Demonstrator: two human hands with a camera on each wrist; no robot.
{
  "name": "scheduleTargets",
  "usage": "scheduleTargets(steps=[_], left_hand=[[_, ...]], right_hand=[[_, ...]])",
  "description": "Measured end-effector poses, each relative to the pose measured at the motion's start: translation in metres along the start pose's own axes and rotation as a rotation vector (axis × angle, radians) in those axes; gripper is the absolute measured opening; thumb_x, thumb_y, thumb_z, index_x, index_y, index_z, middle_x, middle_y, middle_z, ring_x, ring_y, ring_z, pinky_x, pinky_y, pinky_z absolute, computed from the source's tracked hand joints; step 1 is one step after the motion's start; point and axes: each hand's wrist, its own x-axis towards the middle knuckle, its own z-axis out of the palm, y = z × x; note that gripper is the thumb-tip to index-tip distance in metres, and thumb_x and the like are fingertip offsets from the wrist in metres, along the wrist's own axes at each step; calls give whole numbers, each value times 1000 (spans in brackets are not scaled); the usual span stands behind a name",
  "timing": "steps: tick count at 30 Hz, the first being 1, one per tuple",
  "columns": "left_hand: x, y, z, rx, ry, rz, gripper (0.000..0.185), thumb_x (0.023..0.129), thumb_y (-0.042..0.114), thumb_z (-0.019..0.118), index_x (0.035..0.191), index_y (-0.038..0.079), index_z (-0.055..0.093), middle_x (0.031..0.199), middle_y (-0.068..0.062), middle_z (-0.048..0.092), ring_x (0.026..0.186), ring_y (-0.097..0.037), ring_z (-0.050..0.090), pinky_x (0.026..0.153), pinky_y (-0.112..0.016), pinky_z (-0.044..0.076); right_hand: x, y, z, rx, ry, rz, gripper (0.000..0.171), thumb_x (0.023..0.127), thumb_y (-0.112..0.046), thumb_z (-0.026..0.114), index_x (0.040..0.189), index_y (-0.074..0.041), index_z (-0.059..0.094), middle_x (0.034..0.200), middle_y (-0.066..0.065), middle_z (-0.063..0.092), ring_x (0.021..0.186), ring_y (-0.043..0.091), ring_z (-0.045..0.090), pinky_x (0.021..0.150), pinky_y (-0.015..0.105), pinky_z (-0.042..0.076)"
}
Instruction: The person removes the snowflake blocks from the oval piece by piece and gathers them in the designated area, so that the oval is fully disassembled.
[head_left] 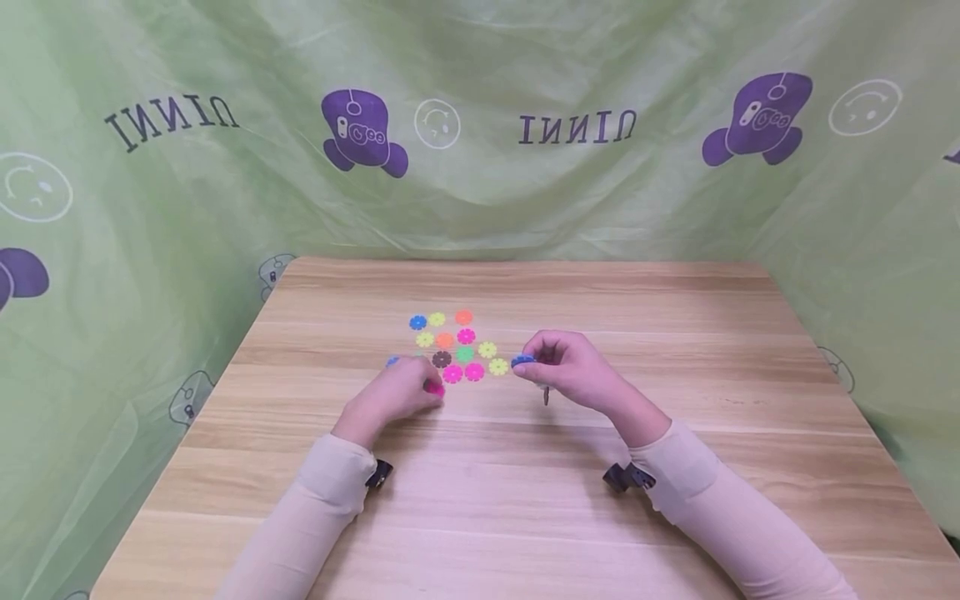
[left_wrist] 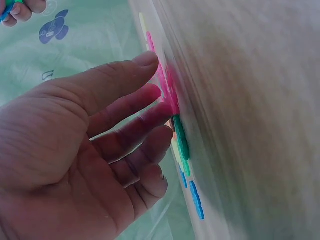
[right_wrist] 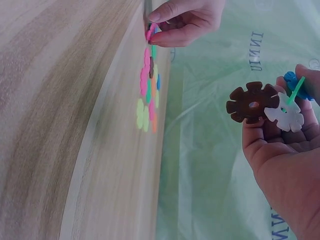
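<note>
My left hand [head_left: 392,390] is low over the table, with thumb and fingertips around the rim of a pink flower-shaped disc [head_left: 435,388]. In the left wrist view this disc [left_wrist: 172,90] is blurred at the fingertips, beside a green disc [left_wrist: 181,140]. To the right, my right hand [head_left: 572,368] is raised and holds a small joined cluster of slotted discs. The right wrist view shows its brown disc [right_wrist: 242,107] slotted into a whitish disc [right_wrist: 290,121], with a green disc [right_wrist: 297,90] edge-on and a blue disc [right_wrist: 291,79] near the thumb.
Several loose discs lie flat beyond and between the hands, among them a dark brown disc [head_left: 442,359], an orange disc [head_left: 463,317] and a yellow disc [head_left: 498,367]. The wooden table [head_left: 660,533] stands before a green printed curtain [head_left: 480,200].
</note>
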Motion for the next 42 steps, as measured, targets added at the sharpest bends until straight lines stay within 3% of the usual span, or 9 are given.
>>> scheduleTargets(steps=[7, 12, 17, 22, 27, 34, 42], left_hand=[[0, 2, 1, -26, -11, -18, 16, 84, 17, 79, 98, 11, 74, 91, 3, 66, 82, -14, 58, 78, -32, 52], [-2, 6, 0, -49, 13, 6, 21, 87, 21, 76, 105, 8, 73, 98, -2, 70, 87, -15, 62, 82, -35, 53], [-2, 13, -4, -91, 69, 97, 25, 91, 25, 71, 108, 7, 73, 109, -6, 70, 90, -19, 63, 77, -35, 53], [-3, 24, -10, -132, 107, 175, 21, 92, 28, 69, 104, 11, 75, 87, 5, 66, 72, -15, 56, 62, -30, 50], [-7, 39, -20, -190, 117, 233, 21, 94, 26, 68, 104, 9, 74, 80, 6, 64, 59, -12, 58, 58, -31, 51], [-10, 57, -25, -158, 209, 322, 10, 92, 22, 70, 99, 16, 74, 84, 13, 62, 73, -11, 53, 63, -28, 49], [-8, 71, -28, -226, 294, 482, 8, 91, 18, 71, 98, 14, 75, 85, 12, 60, 70, -8, 51, 61, -25, 47]], right_hand=[[-1, 0, 0, 0, -7, -7, 12, 88, -11, 74, 91, -3, 66, 81, 11, 63, 65, 14, 53, 52, 26, 49], [-3, 1, 0, 8, -3, -9, 12, 88, -11, 74, 90, -3, 66, 82, 10, 64, 64, 14, 52, 52, 26, 48], [-3, 3, 0, 14, -9, -14, 12, 88, -10, 74, 90, -3, 65, 84, 10, 65, 66, 14, 52, 52, 26, 48], [-3, 4, -1, 22, -23, -26, 12, 88, -10, 75, 89, -3, 65, 85, 11, 65, 66, 14, 53, 52, 27, 49], [-3, 3, -2, 28, -23, -25, 12, 88, -10, 75, 89, -3, 65, 85, 12, 65, 66, 15, 53, 51, 27, 50], [-4, 2, -3, 43, -34, -36, 13, 87, -10, 75, 89, -3, 65, 82, 11, 64, 66, 15, 53, 52, 27, 49], [-4, -1, -3, 64, -57, -66, 14, 86, -8, 76, 88, -1, 64, 83, 12, 64, 64, 16, 53, 51, 28, 49]])
